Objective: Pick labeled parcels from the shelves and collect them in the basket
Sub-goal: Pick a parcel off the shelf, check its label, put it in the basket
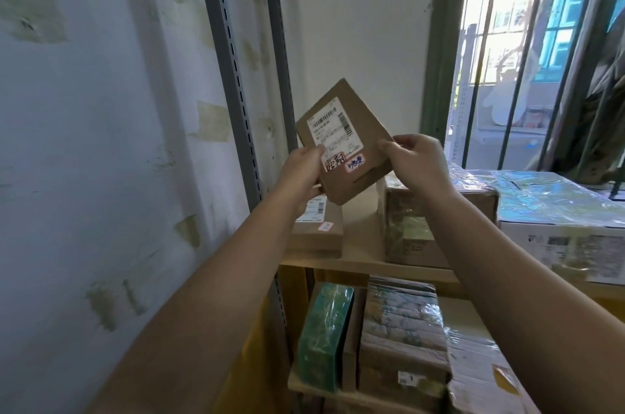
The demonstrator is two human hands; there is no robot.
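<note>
1. Head view: pinching the labelled parcel (341,143) by its side edges with left hand (301,171) and right hand (417,160), tilted, above the shelf (362,244).
2. Likely risking a slip from such light edge pinches, dropping it onto the flat box (318,232) on the shelf.
3. Seeing no basket near the shelf; possibly missing it on release.

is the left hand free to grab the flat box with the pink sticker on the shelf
Probably not yet: the left hand grips the labeled parcel together with the right hand. The flat box lies just below, its top uncovered, so it looks reachable once that hand lets go.
</note>
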